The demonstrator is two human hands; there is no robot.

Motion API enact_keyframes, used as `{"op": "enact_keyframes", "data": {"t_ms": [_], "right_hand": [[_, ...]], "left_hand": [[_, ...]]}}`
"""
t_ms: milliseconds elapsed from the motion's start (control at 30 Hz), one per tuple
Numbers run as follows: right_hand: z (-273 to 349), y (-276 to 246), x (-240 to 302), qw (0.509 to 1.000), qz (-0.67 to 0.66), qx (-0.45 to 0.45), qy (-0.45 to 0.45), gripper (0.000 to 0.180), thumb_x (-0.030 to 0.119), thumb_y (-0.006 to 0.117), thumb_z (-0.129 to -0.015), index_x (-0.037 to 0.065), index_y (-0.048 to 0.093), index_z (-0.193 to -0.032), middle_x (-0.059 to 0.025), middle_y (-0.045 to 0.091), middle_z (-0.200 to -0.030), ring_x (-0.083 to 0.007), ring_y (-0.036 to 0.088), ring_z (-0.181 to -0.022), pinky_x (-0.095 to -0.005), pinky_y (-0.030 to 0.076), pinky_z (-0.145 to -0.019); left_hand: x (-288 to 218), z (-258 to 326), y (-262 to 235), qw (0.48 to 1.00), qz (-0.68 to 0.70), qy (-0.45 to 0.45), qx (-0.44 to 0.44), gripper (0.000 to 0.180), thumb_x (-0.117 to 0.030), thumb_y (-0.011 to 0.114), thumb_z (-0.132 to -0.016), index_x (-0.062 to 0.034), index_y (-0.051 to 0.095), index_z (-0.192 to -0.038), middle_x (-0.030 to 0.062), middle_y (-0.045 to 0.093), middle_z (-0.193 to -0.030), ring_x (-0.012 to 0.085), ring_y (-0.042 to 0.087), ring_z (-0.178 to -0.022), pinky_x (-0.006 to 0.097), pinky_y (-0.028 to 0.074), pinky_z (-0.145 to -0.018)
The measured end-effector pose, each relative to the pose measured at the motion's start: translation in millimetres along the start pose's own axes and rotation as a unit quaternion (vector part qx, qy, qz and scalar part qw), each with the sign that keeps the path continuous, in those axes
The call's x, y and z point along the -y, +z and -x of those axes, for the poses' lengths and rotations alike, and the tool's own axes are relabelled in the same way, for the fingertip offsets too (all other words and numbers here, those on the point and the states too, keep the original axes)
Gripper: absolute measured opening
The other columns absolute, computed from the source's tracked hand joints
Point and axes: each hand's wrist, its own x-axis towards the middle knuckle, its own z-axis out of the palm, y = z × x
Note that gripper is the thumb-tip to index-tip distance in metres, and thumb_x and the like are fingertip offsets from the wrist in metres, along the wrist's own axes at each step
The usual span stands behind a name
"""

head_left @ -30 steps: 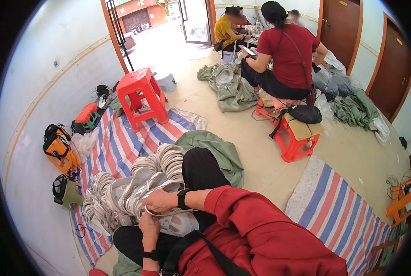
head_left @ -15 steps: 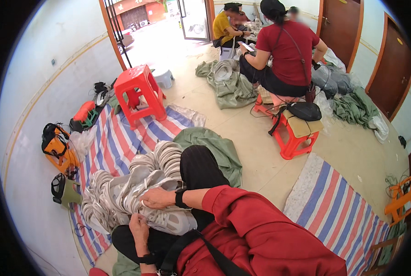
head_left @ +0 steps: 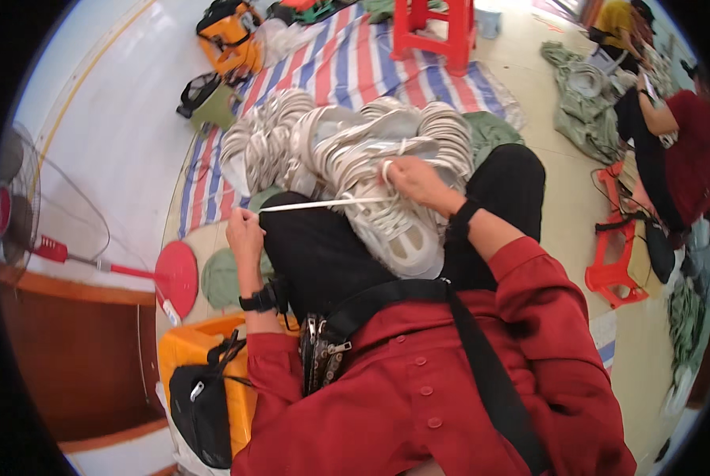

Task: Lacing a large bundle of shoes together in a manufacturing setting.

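Observation:
A light grey and white sneaker (head_left: 412, 252), perhaps only its upper, lies between my knees with its toe toward me. From its lacing a white shoelace (head_left: 311, 205) runs taut to the left, where my left hand (head_left: 246, 232) pinches it above my left knee. My right hand (head_left: 425, 184) is closed over the sneaker's throat, with a loop of white lace at its fingertips. Just beyond, several rows of nested off-white shoe uppers (head_left: 271, 143) are heaped together. Whether the sneaker is joined to the heap cannot be made out.
A striped tarpaulin (head_left: 335, 67) lies under the heap. Beyond stands a red stool (head_left: 434, 36); a fan's red base (head_left: 176, 278) is at left, near an orange stool (head_left: 200, 337) with a black bag (head_left: 200, 412). A seated person (head_left: 688, 151) is at right.
My view has swung down and turned left. My left hand has drawn away from the sneaker, pulling the lace out straight. My right hand stays by the lacing.

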Motion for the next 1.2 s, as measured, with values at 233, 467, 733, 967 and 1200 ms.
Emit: {"op": "enact_keyframes", "data": {"t_ms": [233,467,733,967,1200], "right_hand": [[4.7,-3.4,27.8,0.994,-0.072,0.060,0.058,0.040,0.029,0.036,-0.092,0.003,0.064,-0.080,-0.0148,0.058,-0.066,-0.0270,0.056,-0.064,-0.0371,0.044,-0.065],[23.7,-25.3,54.6,0.991,-0.127,-0.029,0.023,0.028,0.020,0.046,-0.094,0.000,0.063,-0.083,-0.0039,0.057,-0.067,-0.0094,0.049,-0.062,-0.0260,0.041,-0.059],[47.4,-63.3,75.3,0.996,-0.067,-0.066,0.004,0.023,0.017,0.048,-0.095,0.001,0.064,-0.089,0.0008,0.054,-0.067,-0.0057,0.044,-0.060,-0.0231,0.037,-0.053],[55.5,-65.9,65.5,0.994,-0.064,-0.086,-0.003,0.026,0.022,0.051,-0.096,0.001,0.064,-0.090,0.0025,0.049,-0.064,-0.0048,0.041,-0.054,-0.0225,0.034,-0.048],[40.1,-72.1,44.4,0.992,-0.092,-0.081,0.031,0.028,0.023,0.049,-0.096,0.001,0.064,-0.086,0.0021,0.053,-0.066,-0.0044,0.045,-0.053,-0.0209,0.038,-0.049]], "left_hand": [[52.9,13.8,-17.4,0.993,-0.050,-0.102,-0.044,0.013,-0.013,0.058,-0.078,-0.0002,0.058,-0.082,0.0146,0.061,-0.067,0.0244,0.061,-0.055,0.036,0.048,-0.057],[-105.7,25.1,-3.8,0.989,-0.019,0.133,-0.057,0.017,-0.004,0.056,-0.078,-0.0039,0.058,-0.096,0.0149,0.059,-0.093,0.0321,0.059,-0.086,0.039,0.046,-0.074],[-122.6,44.9,74.1,0.936,-0.017,0.313,0.162,0.021,-0.008,0.059,-0.077,-0.0061,0.059,-0.098,0.0117,0.058,-0.095,0.0305,0.057,-0.092,0.039,0.047,-0.080],[-127.3,45.1,86.2,0.928,-0.100,0.296,0.201,0.015,-0.011,0.060,-0.077,-0.0084,0.058,-0.091,0.0102,0.052,-0.091,0.0308,0.053,-0.089,0.041,0.046,-0.078],[-125.9,47.5,87.3,0.930,-0.064,0.278,0.230,0.006,-0.010,0.057,-0.079,-0.0071,0.056,-0.084,0.0120,0.052,-0.087,0.0328,0.053,-0.088,0.042,0.045,-0.077]]}}
